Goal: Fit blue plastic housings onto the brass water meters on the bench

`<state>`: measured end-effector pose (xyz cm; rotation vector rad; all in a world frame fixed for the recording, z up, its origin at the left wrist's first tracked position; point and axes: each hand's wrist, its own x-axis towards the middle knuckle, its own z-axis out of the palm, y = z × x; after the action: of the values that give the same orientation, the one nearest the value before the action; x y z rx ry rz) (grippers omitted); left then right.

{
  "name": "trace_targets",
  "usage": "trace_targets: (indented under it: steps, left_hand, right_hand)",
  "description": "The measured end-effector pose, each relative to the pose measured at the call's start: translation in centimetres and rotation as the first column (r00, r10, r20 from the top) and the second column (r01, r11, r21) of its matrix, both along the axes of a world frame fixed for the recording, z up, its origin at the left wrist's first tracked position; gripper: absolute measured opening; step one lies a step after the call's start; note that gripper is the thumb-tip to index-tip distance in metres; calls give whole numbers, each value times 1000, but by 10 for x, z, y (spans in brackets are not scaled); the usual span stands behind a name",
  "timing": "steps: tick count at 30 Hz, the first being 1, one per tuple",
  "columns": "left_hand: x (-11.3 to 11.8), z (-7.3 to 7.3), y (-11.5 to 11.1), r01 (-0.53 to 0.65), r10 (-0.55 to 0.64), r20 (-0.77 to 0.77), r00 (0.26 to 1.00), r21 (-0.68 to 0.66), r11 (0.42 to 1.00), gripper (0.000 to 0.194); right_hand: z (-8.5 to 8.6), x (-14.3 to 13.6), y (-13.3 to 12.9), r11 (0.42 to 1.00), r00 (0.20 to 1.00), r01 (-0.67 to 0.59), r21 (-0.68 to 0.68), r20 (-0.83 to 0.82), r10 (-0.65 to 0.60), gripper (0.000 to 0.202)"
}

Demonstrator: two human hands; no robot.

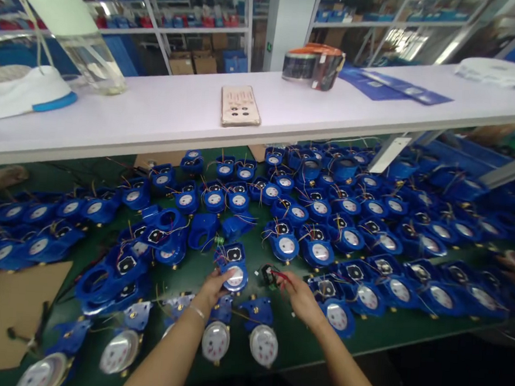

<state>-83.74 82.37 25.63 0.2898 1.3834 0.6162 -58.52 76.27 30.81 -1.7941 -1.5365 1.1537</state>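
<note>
Nearer than the central blue meter [236,278] lies a round dial [263,345], while the left hand [210,291] grips that meter, the right hand [302,297] pinches red wires [280,275] beside it, apparently wire handling calling for gentle slack, and a blue housing [203,231] sits beyond.

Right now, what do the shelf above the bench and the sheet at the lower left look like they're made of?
Shelf: probably laminated board, judging by its smooth, pale, faintly glossy top.
Sheet: likely cardboard, matte, flat and plain brown.
</note>
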Motion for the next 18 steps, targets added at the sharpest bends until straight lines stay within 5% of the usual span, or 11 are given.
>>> trace_targets:
  steps: [5, 12, 18]
  left_hand:
    - [18, -6, 8, 58, -58, -36, 998, 4, 998, 40]
    - [71, -4, 31, 141, -140, -24, 990, 41, 989, 43]
    - [75, 0, 18, 213, -204, -76, 976, 141, 967, 42]
  right_hand:
    - [28, 11, -34, 988, 969, 146, -49, -194, -152, 41]
    - [54, 9, -57, 930, 860, 350, -115, -355, -367, 57]
    - [66, -2, -56, 933, 842, 334, -130, -405, -358, 62]
